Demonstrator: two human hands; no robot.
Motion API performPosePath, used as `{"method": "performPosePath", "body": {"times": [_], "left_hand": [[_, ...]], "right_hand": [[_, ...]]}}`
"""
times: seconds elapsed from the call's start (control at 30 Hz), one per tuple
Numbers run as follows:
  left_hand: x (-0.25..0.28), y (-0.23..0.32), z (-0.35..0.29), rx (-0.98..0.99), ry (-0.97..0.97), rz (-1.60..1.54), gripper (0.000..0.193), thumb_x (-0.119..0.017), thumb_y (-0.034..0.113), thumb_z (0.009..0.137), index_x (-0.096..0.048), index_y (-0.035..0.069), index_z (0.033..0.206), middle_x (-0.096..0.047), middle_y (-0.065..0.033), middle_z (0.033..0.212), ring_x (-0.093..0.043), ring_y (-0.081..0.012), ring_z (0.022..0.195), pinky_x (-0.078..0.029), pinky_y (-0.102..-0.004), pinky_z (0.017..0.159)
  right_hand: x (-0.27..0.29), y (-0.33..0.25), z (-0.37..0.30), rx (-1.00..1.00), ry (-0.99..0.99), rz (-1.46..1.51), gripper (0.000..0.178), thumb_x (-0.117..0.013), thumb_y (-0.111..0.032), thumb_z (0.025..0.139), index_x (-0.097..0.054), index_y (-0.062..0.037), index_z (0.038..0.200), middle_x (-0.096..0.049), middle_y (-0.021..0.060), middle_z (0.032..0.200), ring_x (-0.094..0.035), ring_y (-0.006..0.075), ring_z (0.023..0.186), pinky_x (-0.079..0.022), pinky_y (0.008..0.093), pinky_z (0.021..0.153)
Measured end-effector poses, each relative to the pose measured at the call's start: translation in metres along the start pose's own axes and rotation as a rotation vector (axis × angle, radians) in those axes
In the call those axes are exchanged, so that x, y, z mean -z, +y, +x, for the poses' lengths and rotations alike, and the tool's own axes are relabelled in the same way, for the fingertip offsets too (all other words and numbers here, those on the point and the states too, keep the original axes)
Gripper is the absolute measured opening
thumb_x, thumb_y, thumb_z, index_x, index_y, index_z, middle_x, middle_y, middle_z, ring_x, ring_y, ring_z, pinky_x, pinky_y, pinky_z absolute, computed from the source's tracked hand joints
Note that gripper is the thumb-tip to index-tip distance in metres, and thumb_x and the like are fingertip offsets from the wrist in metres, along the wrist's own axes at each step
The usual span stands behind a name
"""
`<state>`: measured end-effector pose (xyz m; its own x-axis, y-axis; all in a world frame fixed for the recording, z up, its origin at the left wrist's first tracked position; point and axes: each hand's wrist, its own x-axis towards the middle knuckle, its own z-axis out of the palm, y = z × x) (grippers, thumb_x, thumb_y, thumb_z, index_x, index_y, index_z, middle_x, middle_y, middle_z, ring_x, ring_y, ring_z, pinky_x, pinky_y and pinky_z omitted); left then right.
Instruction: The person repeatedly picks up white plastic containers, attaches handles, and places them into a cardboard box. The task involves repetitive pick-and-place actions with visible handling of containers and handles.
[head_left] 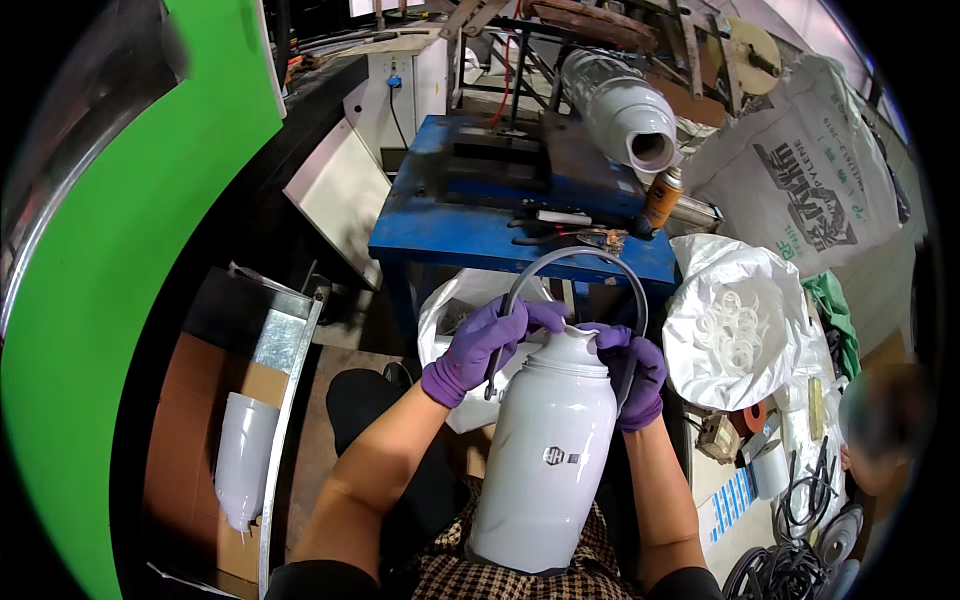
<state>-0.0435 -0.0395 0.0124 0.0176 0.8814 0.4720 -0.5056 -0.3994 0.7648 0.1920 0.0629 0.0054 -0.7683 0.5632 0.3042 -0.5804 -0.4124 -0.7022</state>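
Note:
A glossy pale grey vacuum flask body (545,470) with a spouted neck stands slightly tilted in my lap. Above its neck arches a grey carrying handle (590,251), its two ends coming down on either side of the shoulder. My left hand (480,350), in a purple glove, is closed round the handle's left side, with the fingers reaching toward the spout. On the other side my right hand (635,375), gloved too, grips the handle's right side, its fingers bent at the neck. Whether the handle's ends are fixed to the body cannot be seen.
A blue bench (430,215) ahead carries pliers (550,237) and an orange spray can (660,200). At right sits a white sack (680,350) of white rings. A cardboard box (180,450) at left holds another flask body (247,455). Black cables (775,575) lie at lower right.

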Motion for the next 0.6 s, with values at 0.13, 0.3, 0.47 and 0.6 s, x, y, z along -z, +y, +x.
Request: {"method": "performPosePath", "body": {"times": [0.13, 0.3, 0.47, 0.6], "left_hand": [[-0.010, 0.004, -0.008, 0.065, 0.151, -0.088, 0.044, -0.046, 0.037, 0.109, -0.068, -0.001, 0.108, -0.069, -0.0140, 0.116, -0.055, -0.0242, 0.128, -0.036, -0.0399, 0.115], [-0.025, 0.014, -0.014, 0.057, 0.255, -0.074, 0.036, -0.049, 0.032, 0.105, -0.069, 0.002, 0.107, -0.069, -0.0113, 0.115, -0.053, -0.0251, 0.130, -0.033, -0.0424, 0.117], [-0.031, 0.043, -0.031, -0.627, -0.173, 1.042, 0.049, -0.067, 0.050, 0.074, -0.074, 0.008, 0.097, -0.070, -0.0128, 0.115, -0.059, -0.0321, 0.122, -0.021, -0.0548, 0.122], [-0.034, 0.024, -0.027, -0.141, 0.359, 0.292, 0.028, -0.057, 0.024, 0.094, -0.070, 0.002, 0.107, -0.068, -0.0124, 0.119, -0.062, -0.0240, 0.112, -0.038, -0.0377, 0.107]], "right_hand": [[-0.004, 0.004, 0.003, 0.003, 0.005, -0.025, 0.052, -0.047, -0.043, 0.100, -0.067, 0.0038, 0.113, -0.063, 0.0252, 0.129, -0.059, 0.0382, 0.123, -0.043, 0.0497, 0.110], [0.003, 0.013, 0.004, 0.104, 0.048, -0.111, 0.060, -0.048, -0.052, 0.100, -0.067, 0.0029, 0.113, -0.066, 0.0233, 0.126, -0.061, 0.0381, 0.120, -0.045, 0.0474, 0.109], [-0.036, 0.007, 0.018, -0.015, 0.114, 0.014, 0.058, -0.048, -0.052, 0.102, -0.066, 0.0004, 0.117, -0.068, 0.0191, 0.123, -0.063, 0.0346, 0.115, -0.047, 0.0449, 0.108], [-0.049, 0.008, 0.024, -0.147, 0.116, 0.266, 0.060, -0.038, -0.049, 0.107, -0.065, 0.0023, 0.123, -0.069, 0.0219, 0.122, -0.066, 0.0347, 0.114, -0.049, 0.0432, 0.107]]}}
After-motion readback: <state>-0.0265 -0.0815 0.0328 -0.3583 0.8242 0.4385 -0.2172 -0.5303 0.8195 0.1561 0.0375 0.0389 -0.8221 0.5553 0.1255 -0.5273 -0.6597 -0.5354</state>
